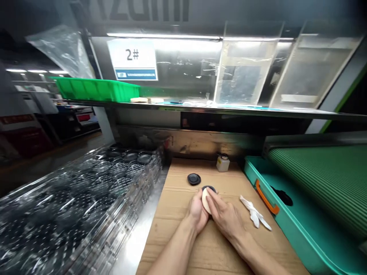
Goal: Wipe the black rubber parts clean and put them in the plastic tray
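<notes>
Both of my hands meet over the cardboard sheet (163, 225). My right hand (226, 215) is closed, with its fingers pressing on a cream oval pad (205, 201). From the other side my left hand (198, 212) cups round the same spot, its fingers partly hidden. A black round part (209, 188) shows just past the pad, between the fingertips, and seems to rest in my left hand. Another black round part (194, 178) lies on the cardboard, a little beyond my hands.
Clear plastic trays (114, 191) with black round parts stand at left. A small white bottle (223, 163) and a white glove (255, 214) lie about the cardboard. At right are a teal bin (298, 225) and a green ribbed belt (323, 175). A green bin (97, 89) sits on the shelf.
</notes>
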